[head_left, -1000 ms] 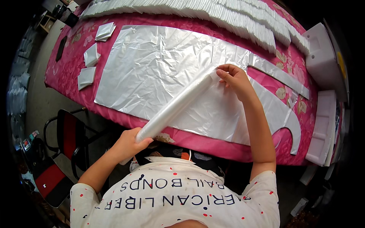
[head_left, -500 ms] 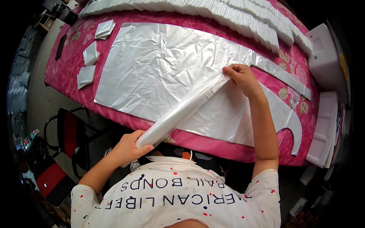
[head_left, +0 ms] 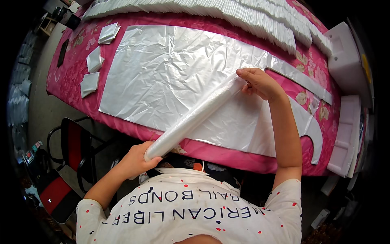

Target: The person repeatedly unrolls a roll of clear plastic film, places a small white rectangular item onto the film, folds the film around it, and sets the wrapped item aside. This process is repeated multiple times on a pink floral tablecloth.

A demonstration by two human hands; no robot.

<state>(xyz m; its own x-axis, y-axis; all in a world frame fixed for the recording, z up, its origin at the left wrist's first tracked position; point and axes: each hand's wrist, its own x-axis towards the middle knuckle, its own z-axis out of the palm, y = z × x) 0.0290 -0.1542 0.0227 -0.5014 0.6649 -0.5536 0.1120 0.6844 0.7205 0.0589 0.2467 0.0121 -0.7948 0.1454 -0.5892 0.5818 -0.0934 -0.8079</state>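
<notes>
A long, narrow folded white plastic bag (head_left: 191, 118) runs slantwise between my hands, above the table's near edge. My left hand (head_left: 140, 159) is closed round its lower end, close to my body. At the upper end my right hand (head_left: 260, 83) has thumb and fingers closed at the bag's tip; part of that grip is hidden. Beneath lies a wide, flat, crinkled silvery-white plastic carrier bag (head_left: 150, 73), perhaps several stacked. Its two handle strips (head_left: 302, 79) reach right, with a curved cut-out between them.
A pink flowered cloth (head_left: 77, 75) covers the table. Three small folded white packets (head_left: 90, 84) lie at left, near a dark flat object (head_left: 63, 53). Long rows of folded white bags (head_left: 227, 14) line the far side. White foam boxes (head_left: 345, 134) stand right; red-black chairs (head_left: 75, 142) stand left.
The folded bag has become a fuller, more even strip at its upper end. My right hand's fingers have shifted and its lower fingers now show below. My left hand stays on its end.
</notes>
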